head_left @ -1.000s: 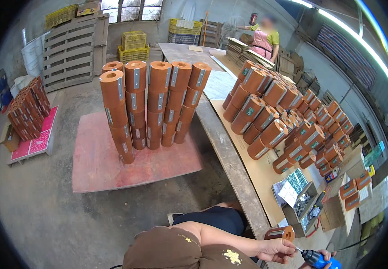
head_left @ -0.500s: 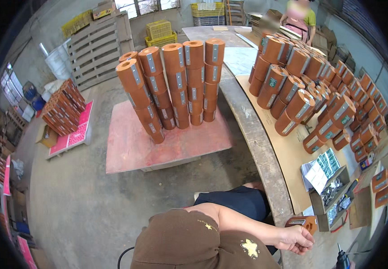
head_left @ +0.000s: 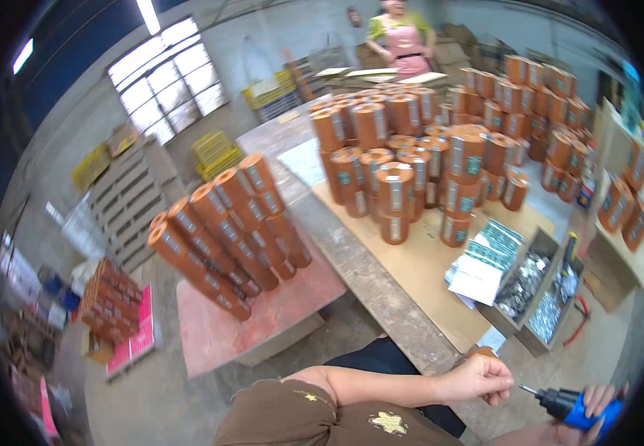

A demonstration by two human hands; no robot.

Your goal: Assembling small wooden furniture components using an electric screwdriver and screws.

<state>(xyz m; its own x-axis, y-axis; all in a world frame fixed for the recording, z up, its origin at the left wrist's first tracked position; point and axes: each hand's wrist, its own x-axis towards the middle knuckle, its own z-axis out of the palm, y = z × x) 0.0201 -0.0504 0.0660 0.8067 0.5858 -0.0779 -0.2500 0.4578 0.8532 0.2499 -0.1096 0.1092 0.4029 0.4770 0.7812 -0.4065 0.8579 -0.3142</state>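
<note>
Drill [head_left: 569, 407], blue-bodied, sits gripped in my right hand [head_left: 597, 405], bit aimed at my left hand [head_left: 478, 377], which pinches a small orange piece [head_left: 483, 351]. Screw boxes [head_left: 538, 286] lie just beyond.

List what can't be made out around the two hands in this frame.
- Small orange-brown piece under the left hand: head view, fingers cover most of it.
- Right hand and blue power driver: cut off by the dark fisheye rim; grip unclear.
- Contents of the two small boxes: shiny bits, too small to tell.
</note>
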